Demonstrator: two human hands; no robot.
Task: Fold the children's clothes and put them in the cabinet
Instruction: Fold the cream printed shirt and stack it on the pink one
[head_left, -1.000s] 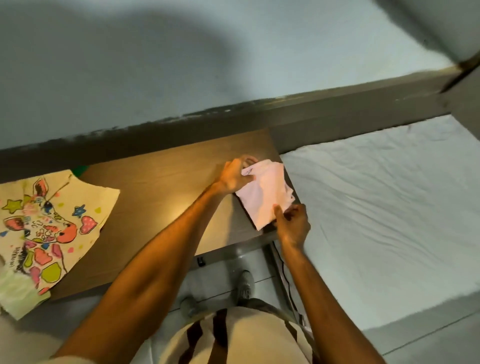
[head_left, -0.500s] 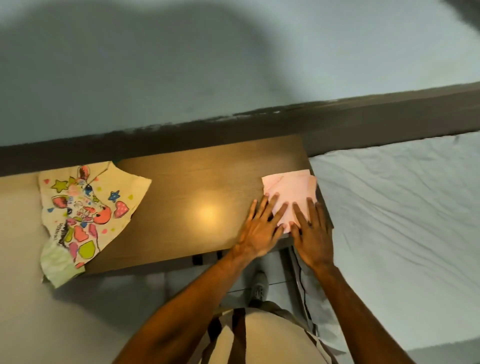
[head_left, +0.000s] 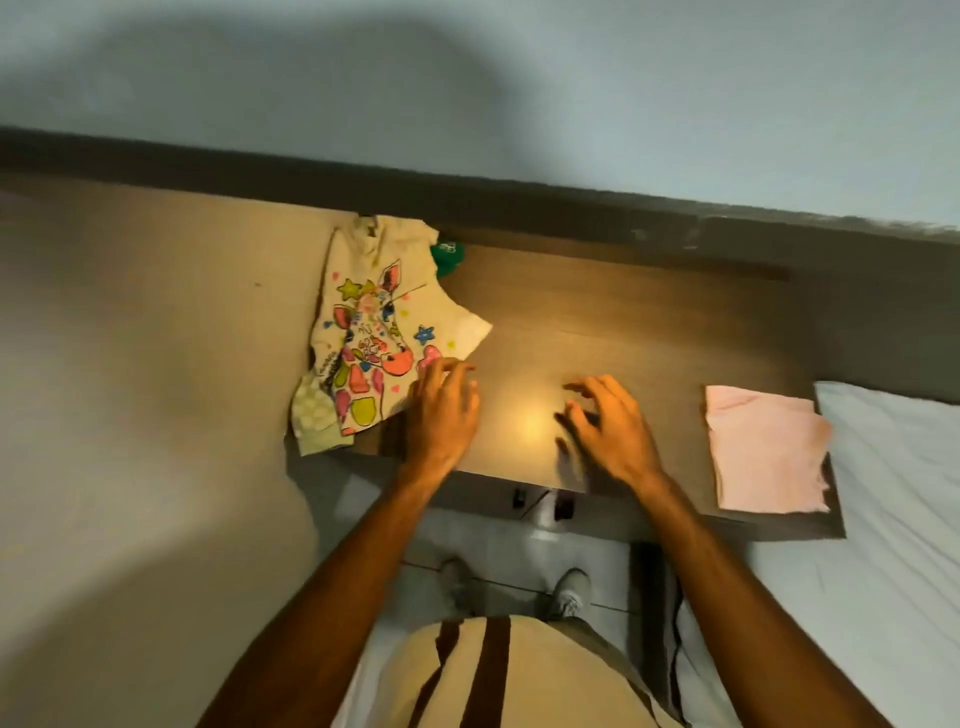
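A folded pink garment (head_left: 763, 454) lies flat at the right end of the brown wooden tabletop (head_left: 613, 332). A cream children's shirt (head_left: 384, 332) with a colourful giraffe print lies unfolded at the left end, partly hanging over the table's edge. My left hand (head_left: 441, 410) hovers with fingers spread at the shirt's lower right corner, fingertips over the print. My right hand (head_left: 608, 426) is open above the bare middle of the table, holding nothing.
A green item (head_left: 448, 255) peeks out behind the shirt. A pale green cloth (head_left: 314, 421) lies under the shirt's lower edge. A bed with a white sheet (head_left: 893, 519) borders the table on the right. A beige surface (head_left: 145, 389) lies left. My shoes (head_left: 569, 592) are on the floor below.
Both hands have left the folded pink garment and moved left across the table; my left hand now reaches the giraffe shirt. The view has shifted left.
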